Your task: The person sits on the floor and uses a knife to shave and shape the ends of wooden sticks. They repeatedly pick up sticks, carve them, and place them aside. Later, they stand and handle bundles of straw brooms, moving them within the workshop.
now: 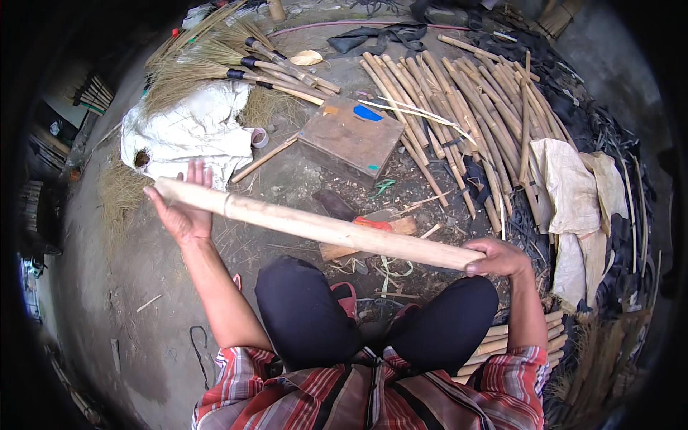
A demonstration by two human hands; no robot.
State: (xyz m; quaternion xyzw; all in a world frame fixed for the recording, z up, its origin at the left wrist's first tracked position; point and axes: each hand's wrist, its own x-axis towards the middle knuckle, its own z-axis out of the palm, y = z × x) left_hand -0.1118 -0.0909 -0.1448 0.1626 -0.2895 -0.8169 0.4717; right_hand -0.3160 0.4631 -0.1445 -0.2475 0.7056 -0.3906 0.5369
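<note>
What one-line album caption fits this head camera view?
Seated person's left hand and right hand hold a pale bamboo pole above a wooden block.

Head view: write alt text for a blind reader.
A seated person holds a long pale bamboo pole across their knees, left hand open under one end, right hand gripping the other. Bundled bamboo sticks and grass brooms lie beyond.

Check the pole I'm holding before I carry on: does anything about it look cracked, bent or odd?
Nothing stands out. The pale bamboo pole looks straight and whole between the left hand and right hand; only a thin ring mark shows near its left end.
</note>
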